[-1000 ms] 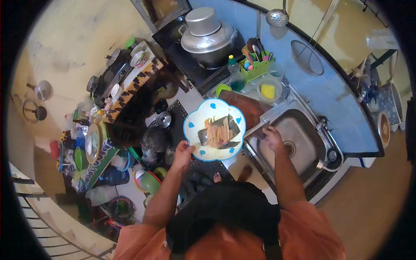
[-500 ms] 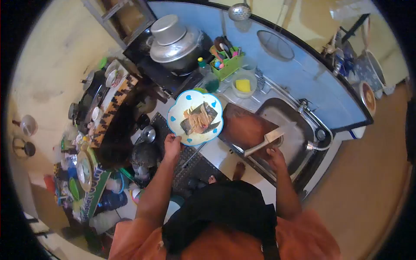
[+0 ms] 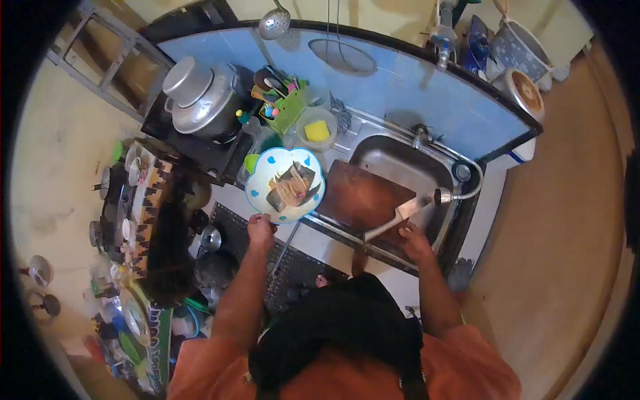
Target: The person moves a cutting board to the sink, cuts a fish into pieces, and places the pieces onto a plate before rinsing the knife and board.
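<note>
My left hand (image 3: 261, 230) is closed on the near rim of a white scalloped bowl (image 3: 267, 200) with blue heart marks. Inside the bowl lie pieces of what looks like cut fish (image 3: 292, 187), dark skin and pale flesh. My right hand (image 3: 415, 241) is closed at the near right edge of a brown chopping board (image 3: 360, 193), which reaches over part of the sink. A broad-bladed knife (image 3: 399, 217) lies across the board's right end, its handle close to my fingertips. The fingers' undersides are hidden.
The steel sink (image 3: 400, 152) has a bent spout (image 3: 443, 195) near the knife tip. Behind the bowl stand a tub with a yellow sponge (image 3: 317, 131), a green utensil basket (image 3: 283, 110) and a lidded pot (image 3: 200, 110). A skimmer (image 3: 274, 25) hangs above.
My view has shifted, so the surroundings appear further left. Against the sponge tub, the bowl and the board have moved right. Both hands keep their holds.
</note>
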`<state>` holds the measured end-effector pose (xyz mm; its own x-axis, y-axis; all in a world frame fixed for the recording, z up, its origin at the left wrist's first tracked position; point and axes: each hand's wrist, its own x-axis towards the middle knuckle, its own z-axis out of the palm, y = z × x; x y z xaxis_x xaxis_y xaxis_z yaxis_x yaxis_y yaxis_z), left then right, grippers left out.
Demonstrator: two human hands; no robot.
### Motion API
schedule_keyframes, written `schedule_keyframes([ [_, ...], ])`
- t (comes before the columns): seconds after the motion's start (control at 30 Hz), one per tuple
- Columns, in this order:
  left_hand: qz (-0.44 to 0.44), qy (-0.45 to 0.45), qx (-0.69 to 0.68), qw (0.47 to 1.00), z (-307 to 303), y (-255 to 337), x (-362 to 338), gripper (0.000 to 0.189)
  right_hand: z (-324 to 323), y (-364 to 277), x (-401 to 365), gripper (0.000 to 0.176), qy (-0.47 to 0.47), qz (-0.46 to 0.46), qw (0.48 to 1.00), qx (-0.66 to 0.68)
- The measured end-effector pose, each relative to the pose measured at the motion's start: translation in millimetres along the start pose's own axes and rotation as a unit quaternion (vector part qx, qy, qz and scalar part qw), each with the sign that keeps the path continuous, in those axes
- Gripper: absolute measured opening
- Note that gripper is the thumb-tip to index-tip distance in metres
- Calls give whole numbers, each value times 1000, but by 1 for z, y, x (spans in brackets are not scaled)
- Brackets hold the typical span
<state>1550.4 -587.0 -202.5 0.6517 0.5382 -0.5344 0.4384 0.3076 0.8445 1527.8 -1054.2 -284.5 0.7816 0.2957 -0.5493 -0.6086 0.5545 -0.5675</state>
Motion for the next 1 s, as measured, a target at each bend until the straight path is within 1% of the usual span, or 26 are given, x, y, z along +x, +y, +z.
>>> schedule_keyframes([
  [0.03,2,18,-14,1000,5,0,-4,28,-2,-3,2,49,-6,0,1000,0],
  [0.1,5,39,-29,999,11,4,-3,29,-12,-7,4,46,48,20,999,-8],
  [0.23,19,28,9,999,4,-7,9,30,-50,2,4,46,53,15,998,37],
  [0.3,28,26,20,999,2,-14,14,30,-71,11,4,46,102,5,995,19],
  [0.33,33,32,16,999,2,-15,12,29,-59,4,0,46,101,8,995,18],
  [0.4,37,40,13,998,-1,-20,12,28,-35,-5,-9,46,83,3,994,76],
  [0.43,37,26,20,999,-3,-22,14,26,-37,-3,-9,46,83,4,993,78],
  [0.5,37,7,28,999,1,-22,14,24,-39,-3,-9,60,177,28,982,54],
  [0.53,30,24,9,999,5,-22,9,23,-43,-2,-8,60,180,26,982,54],
  [0.57,25,40,-9,999,10,-21,6,21,-46,0,-6,59,157,11,986,48],
  [0.6,25,36,-9,999,11,-23,9,21,-45,-1,-4,58,132,-6,990,44],
  [0.63,12,20,-25,999,9,-24,13,20,-44,-2,-2,58,134,-9,990,47],
  [0.7,-2,0,-41,999,12,-24,16,20,-42,-6,4,53,146,16,989,-21],
  [0.73,-2,8,-33,999,14,-23,15,21,-41,-9,7,53,148,14,989,-20],
  [0.8,-2,17,-25,1000,18,-17,10,22,-40,-13,15,43,142,19,990,3],
  [0.83,-11,19,-3,1000,18,-12,6,26,-51,-8,26,43,142,20,990,3],
  [0.87,-20,22,22,999,19,-7,0,30,-61,-3,37,48,164,24,985,-47],
  [0.9,-21,22,24,999,9,-14,12,30,-68,0,44,52,186,26,977,-97],
  [0.93,25,69,93,993,-8,-27,35,34,-67,-2,47,52,186,27,978,-95],
  [0.97,73,114,161,978,-16,-32,49,39,-63,-5,51,51,208,26,968,-137],
  [1.0,76,113,164,977,-9,-23,46,39,-61,-5,54,51,229,24,957,-177],
])
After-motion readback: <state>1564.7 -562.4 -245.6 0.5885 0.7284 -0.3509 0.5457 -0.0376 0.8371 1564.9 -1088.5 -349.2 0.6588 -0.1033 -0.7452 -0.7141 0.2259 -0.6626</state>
